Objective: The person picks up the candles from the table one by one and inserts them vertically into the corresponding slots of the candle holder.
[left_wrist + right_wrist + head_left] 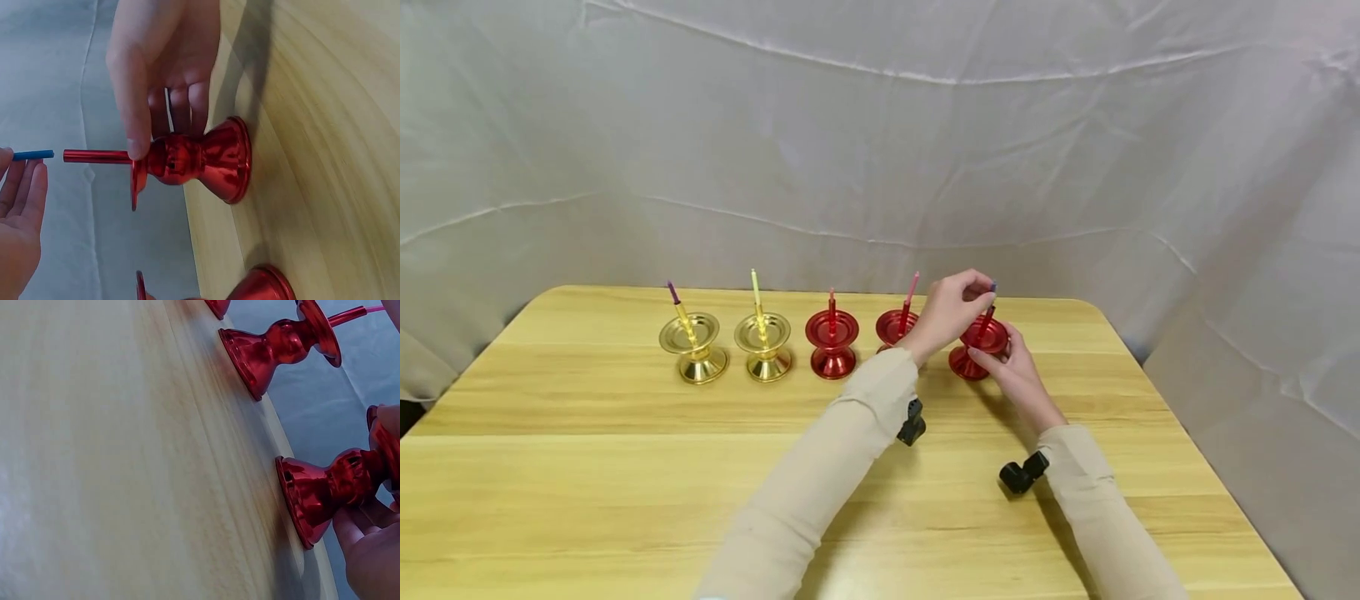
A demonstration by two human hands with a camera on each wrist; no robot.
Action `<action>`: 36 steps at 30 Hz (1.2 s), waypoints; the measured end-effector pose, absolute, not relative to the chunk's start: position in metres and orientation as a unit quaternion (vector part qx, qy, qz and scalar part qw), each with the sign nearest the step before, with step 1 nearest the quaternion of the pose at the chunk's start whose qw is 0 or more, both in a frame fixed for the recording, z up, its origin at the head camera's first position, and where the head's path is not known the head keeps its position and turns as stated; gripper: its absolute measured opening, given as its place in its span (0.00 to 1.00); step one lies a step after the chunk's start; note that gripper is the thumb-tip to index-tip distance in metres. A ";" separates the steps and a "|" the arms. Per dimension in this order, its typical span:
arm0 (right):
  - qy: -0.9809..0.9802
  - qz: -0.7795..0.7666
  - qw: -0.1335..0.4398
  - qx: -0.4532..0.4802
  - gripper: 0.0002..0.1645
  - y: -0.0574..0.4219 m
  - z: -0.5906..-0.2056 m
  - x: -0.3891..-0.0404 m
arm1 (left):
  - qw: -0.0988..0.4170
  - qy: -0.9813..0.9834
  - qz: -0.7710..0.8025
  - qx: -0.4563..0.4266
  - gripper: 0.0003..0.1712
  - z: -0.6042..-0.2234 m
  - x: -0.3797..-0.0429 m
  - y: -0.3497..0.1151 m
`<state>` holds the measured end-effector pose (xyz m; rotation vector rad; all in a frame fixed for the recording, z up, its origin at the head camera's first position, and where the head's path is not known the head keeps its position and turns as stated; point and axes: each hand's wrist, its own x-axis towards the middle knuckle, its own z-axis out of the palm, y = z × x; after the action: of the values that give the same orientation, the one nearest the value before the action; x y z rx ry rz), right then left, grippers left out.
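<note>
My left hand (950, 308) pinches a slim blue candle (34, 155) between thumb and fingers. It reaches over from the left, above the rightmost red candle holder (228, 164). In the left wrist view the candle points at the open end of the holder's narrow tube (97, 156), lined up with it and a small gap apart. My right hand (1021, 377) grips that holder just under its dish, thumb at the dish's rim and fingers behind the stem. The holder's flared base stands on the table, as the right wrist view shows.
To the left, in a row, stand a red holder (832, 363) with a short candle tip showing, two gold holders (702, 367) with purple and yellow-green candles, and a red holder (289, 342) with a pink candle, partly behind my left hand. Pale cloth (737, 150) hangs behind the table.
</note>
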<state>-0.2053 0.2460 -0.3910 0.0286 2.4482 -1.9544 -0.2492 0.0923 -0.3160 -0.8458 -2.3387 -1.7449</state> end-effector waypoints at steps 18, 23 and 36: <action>0.792 -0.611 0.003 0.015 0.49 0.248 -0.395 -0.208 | 0.052 -0.777 -0.571 -0.259 0.11 -0.318 -0.253 0.104; 0.787 -0.616 -0.003 0.011 0.48 0.248 -0.396 -0.207 | 0.047 -0.777 -0.570 -0.261 0.11 -0.319 -0.254 0.107; 0.786 -0.618 0.004 0.007 0.47 0.249 -0.395 -0.209 | 0.080 -0.774 -0.573 -0.257 0.10 -0.321 -0.257 0.113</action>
<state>-0.2095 0.2486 -0.3953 0.0204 2.4643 -1.9359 -0.2567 0.1130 -0.3208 -0.7692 -2.3153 -1.7122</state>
